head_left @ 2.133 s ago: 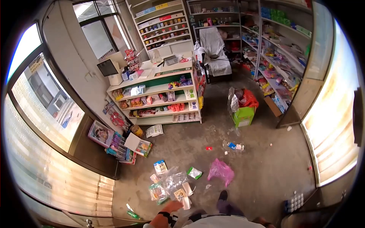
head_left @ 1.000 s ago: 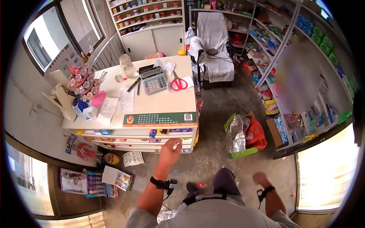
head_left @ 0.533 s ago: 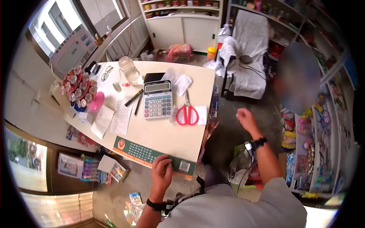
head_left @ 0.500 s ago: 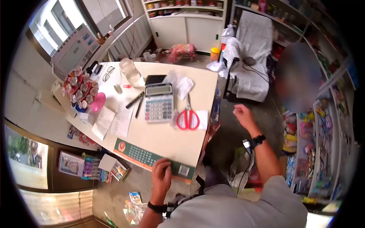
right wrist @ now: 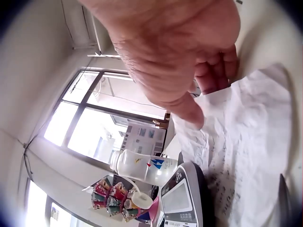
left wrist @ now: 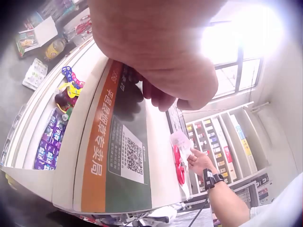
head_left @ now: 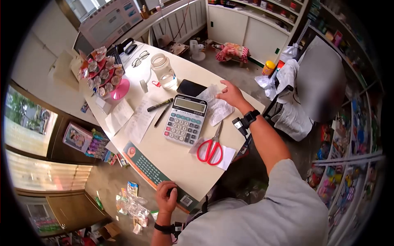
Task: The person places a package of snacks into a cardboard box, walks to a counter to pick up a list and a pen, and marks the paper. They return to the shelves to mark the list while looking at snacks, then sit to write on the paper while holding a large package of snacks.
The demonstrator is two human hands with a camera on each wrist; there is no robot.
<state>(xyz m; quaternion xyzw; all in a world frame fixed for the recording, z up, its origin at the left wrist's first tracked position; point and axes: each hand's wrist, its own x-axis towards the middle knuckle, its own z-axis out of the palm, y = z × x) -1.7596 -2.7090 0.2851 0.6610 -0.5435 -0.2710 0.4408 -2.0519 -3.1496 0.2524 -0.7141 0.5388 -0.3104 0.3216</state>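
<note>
My right hand [head_left: 232,96] is over the counter's far side, right at a crumpled white paper [head_left: 219,111]. In the right wrist view, the thumb of the right hand [right wrist: 175,52] overlaps this handwritten paper [right wrist: 251,127], its other fingers bent beside the paper's edge. A grey calculator [head_left: 185,119] and red-handled scissors [head_left: 210,151] lie close by. My left hand [head_left: 167,197] is at the counter's front edge with loosely curled fingers, over a green and orange printed strip [head_left: 143,164]. The strip's QR code [left wrist: 128,158] shows in the left wrist view.
On the counter [head_left: 172,158] are a glass jar [head_left: 163,71], a black phone-like slab [head_left: 191,87], a marker [head_left: 160,105], glasses [head_left: 140,59] and a lollipop stand [head_left: 102,74]. A cloth-covered chair [head_left: 293,119] stands right. Plastic litter [head_left: 133,207] lies on the floor.
The person has come from the open floor up to the counter. My right hand has moved from beside the counter to over the crumpled paper; my left hand stays at the front edge.
</note>
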